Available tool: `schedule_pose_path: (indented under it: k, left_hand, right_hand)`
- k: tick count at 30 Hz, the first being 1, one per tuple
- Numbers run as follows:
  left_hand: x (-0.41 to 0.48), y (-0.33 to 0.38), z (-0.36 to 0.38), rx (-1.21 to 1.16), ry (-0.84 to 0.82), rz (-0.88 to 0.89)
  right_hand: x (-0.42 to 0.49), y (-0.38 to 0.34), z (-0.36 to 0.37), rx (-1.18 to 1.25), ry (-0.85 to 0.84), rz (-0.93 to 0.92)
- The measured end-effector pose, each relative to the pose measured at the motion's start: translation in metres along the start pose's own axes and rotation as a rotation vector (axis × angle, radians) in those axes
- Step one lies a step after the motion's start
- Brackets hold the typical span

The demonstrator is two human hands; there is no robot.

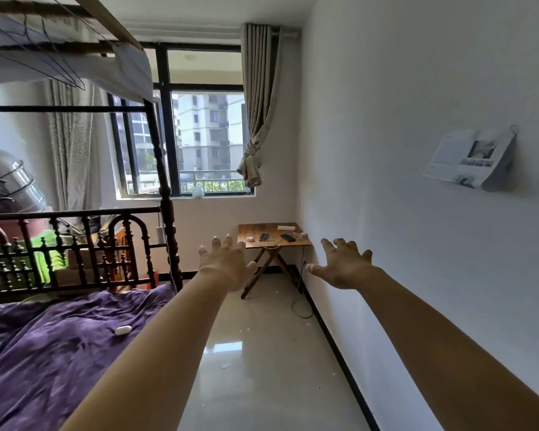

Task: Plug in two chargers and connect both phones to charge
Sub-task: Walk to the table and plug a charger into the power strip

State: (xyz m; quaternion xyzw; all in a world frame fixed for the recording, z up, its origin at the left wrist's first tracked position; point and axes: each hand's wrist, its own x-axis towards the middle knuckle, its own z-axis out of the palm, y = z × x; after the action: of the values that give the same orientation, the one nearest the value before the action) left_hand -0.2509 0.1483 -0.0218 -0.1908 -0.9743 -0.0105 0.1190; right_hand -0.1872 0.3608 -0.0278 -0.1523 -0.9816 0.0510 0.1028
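A small wooden folding table (255, 229) stands in the far corner under the window. On it lie two dark phones (264, 236) (287, 237), a white charger (250, 238), loose white cables (273, 242) and a white power strip (286, 227). Another small white piece sits at the table's right edge (302, 234). My left hand (224, 262) and my right hand (344, 265) are stretched out in front of me, palms down, fingers spread, holding nothing. Both are well short of the table.
A bed with a purple cover (59, 343) and a dark carved footboard (75, 250) fills the left. A small white object (123, 330) lies on the cover. Glossy tiled floor (262, 353) runs to the table along the white right wall. A cable (301, 303) trails on the floor below the table.
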Motion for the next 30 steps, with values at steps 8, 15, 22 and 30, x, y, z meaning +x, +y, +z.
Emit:
schedule_pose_path:
  k: [8, 15, 22, 30]
  left_hand:
    - [0.145, -0.012, 0.054, 0.002, -0.026, 0.04]
    - [0.29, -0.033, 0.084, -0.053, 0.005, 0.091]
    - [0.428, -0.043, 0.13, -0.068, 0.01, 0.114]
    - [0.602, -0.034, 0.179, -0.039, -0.016, 0.111]
  right_hand:
    - [0.147, -0.003, 0.051, -0.025, -0.018, 0.005]
    - [0.285, -0.017, 0.072, -0.053, -0.024, 0.02]
    - [0.417, -0.018, 0.103, -0.057, -0.026, 0.012]
    - [0.595, 0.002, 0.141, -0.048, -0.037, -0.003]
